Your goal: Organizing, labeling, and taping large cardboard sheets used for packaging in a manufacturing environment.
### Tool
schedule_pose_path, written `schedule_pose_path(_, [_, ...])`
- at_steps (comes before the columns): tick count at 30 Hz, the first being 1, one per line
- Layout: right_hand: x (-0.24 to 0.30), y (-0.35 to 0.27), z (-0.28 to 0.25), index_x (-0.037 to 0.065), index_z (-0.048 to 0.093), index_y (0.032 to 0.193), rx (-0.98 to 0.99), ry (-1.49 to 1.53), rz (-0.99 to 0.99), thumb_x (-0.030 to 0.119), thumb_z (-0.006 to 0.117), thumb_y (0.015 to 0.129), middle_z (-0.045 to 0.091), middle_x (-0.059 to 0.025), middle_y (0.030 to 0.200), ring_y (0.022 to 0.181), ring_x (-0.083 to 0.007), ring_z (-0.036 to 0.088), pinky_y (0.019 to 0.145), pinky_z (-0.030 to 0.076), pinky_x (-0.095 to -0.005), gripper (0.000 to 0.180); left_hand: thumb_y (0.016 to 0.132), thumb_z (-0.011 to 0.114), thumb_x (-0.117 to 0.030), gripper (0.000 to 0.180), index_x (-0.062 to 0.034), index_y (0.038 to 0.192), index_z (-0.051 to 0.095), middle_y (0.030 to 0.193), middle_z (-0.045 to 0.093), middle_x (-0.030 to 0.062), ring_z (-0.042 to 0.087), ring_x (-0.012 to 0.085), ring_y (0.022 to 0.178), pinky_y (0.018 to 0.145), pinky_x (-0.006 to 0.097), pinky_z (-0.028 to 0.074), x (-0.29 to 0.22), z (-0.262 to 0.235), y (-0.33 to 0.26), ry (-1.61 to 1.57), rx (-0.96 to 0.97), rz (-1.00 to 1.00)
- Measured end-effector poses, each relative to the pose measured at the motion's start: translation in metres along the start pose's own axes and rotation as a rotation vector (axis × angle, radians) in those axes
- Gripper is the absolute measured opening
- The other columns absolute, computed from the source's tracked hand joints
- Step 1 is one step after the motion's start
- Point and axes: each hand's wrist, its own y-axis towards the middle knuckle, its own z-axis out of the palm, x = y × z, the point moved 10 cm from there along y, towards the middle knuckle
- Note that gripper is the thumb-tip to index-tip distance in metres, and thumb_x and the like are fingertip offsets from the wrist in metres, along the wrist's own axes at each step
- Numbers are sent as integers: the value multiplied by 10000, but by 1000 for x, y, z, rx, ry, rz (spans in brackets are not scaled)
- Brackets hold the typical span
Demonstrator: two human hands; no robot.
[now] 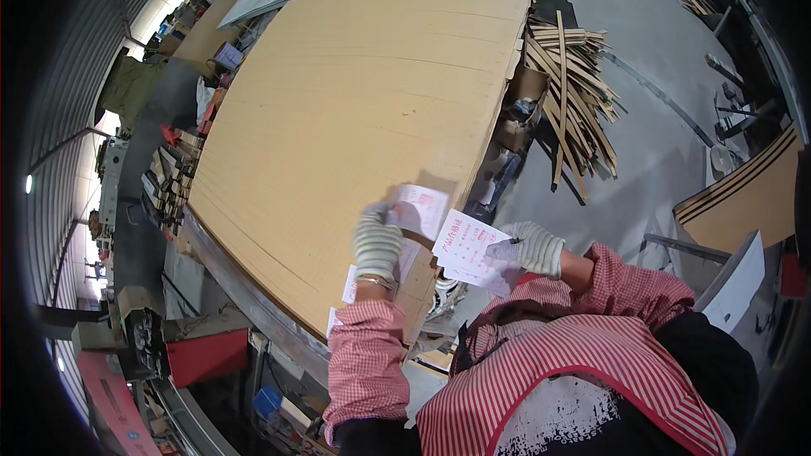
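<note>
head | left fisheye | faces down | near left hand (377, 245), right hand (534, 249)

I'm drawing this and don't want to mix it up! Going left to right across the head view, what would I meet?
Green cloth → left hand → the paper it holds → stack of papers → right hand → curved brown board.

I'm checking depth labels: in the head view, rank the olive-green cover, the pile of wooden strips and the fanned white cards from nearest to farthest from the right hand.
From the right hand:
1. Fanned white cards, held in it.
2. Pile of wooden strips, beyond it, upper right.
3. Olive-green cover, far upper left.
</note>
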Motion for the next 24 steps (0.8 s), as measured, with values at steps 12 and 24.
schedule_pose_path(12, [16, -9, -21, -23, 611, 999, -87, -1, -81, 175, 672, 769, 633, -28, 829, 732, -69, 518, 681, 442, -240, 310, 741, 628, -163, 282, 32, 942, 600, 731, 629, 156, 607, 254, 668, 644, 329, 467, -75, 43, -44, 52, 149, 110])
schedule_pose_path(24, [39, -12, -65, -39, 632, 957, -130, 2, 14, 186, 673, 772, 646, -63, 823, 725, -86, 563, 655, 459, -231, 294, 741, 636, -166, 420, -41, 1128, 531, 1062, 570, 198, 569, 301, 921, 792, 325, 437, -104, 14, 41, -97, -193, 397])
